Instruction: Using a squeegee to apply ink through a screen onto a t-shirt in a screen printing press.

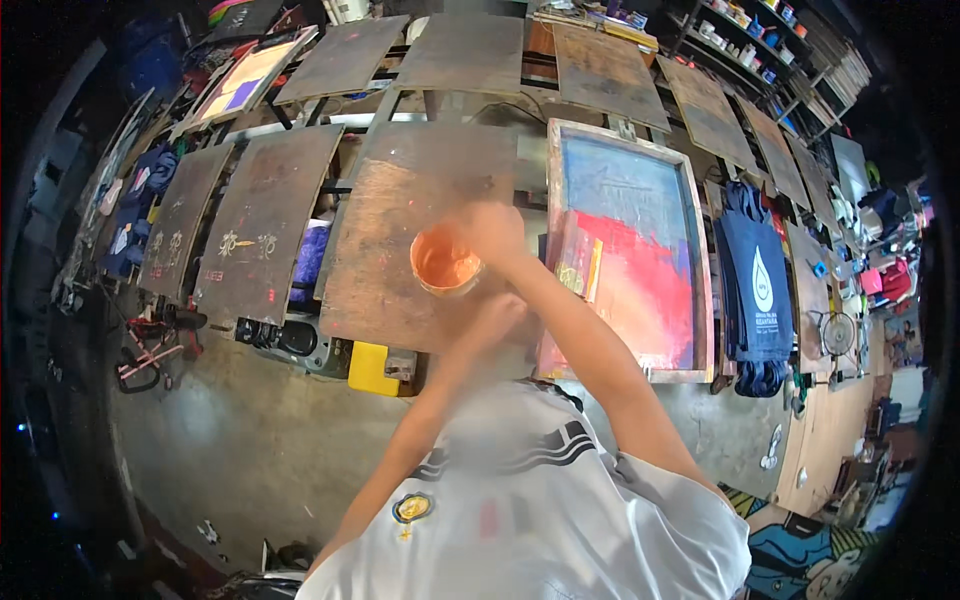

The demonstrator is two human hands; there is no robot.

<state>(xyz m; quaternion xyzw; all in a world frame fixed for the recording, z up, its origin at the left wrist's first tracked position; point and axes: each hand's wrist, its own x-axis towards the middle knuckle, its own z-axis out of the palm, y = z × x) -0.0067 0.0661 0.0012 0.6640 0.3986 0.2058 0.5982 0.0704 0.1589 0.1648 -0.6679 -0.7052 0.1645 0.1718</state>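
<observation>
A round tub (433,284) with orange paint inside stands on a worn brown board (385,215) in front of me. My right hand (492,235) is at the tub's right rim, its fingers curled in; blur hides what they hold. Below it, partly behind my right forearm, my left hand (503,316) is near the tub's lower right side. Its fingers are too smeared to read. Right of my hands lies a wooden-framed printing screen (702,260), blue at the far end and smeared red nearer me. A squeegee-like piece (578,265) with red and yellow marks rests on it.
More brown boards (265,215) stand in rows left and beyond. Dark blue tote bags (745,280) hang to the right of the screen. A yellow object (369,368) sits under the near board edge. Shelves of bottles (745,40) stand at the far right.
</observation>
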